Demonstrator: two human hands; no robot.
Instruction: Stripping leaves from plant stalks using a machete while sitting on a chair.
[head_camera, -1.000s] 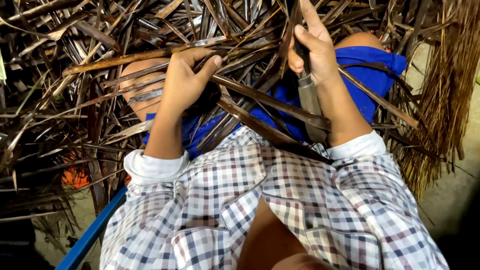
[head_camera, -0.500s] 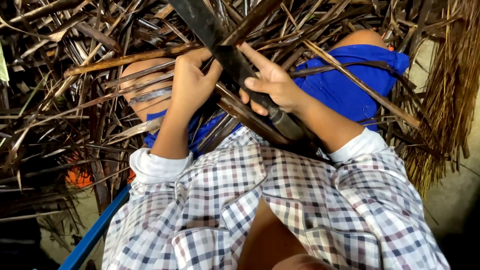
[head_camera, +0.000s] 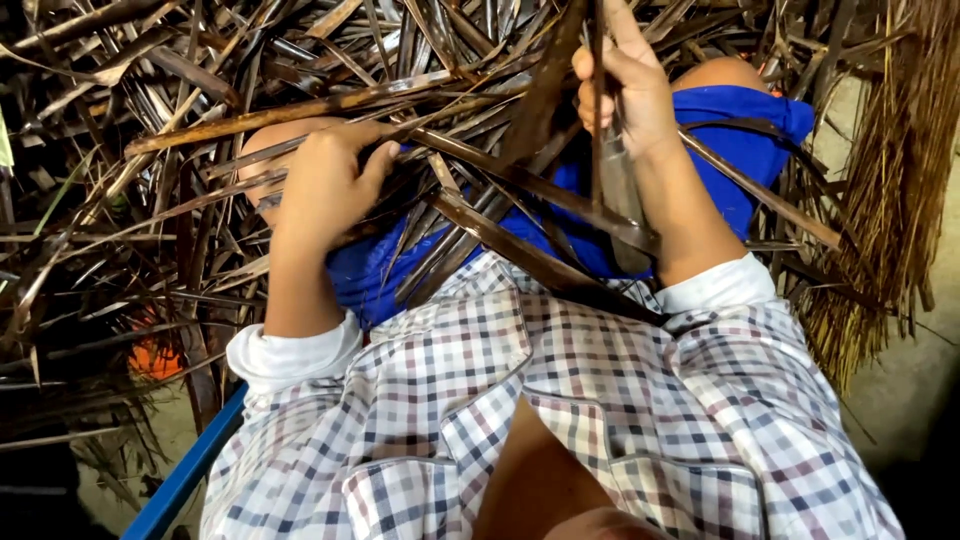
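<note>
A dried palm leaf strip is being pinned across the lap by the closed left hand. A knife is being gripped by the right hand. Risk: blade slipping toward the thigh.

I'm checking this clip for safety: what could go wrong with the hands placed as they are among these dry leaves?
The right hand grips a long dark blade that runs down along its own forearm, over the lap; a slip could cut the arm or the blue shorts. The left hand presses on dry leaf strips close to the tool, so it could be nicked, and the stiff strip edges might scratch bare skin.
</note>
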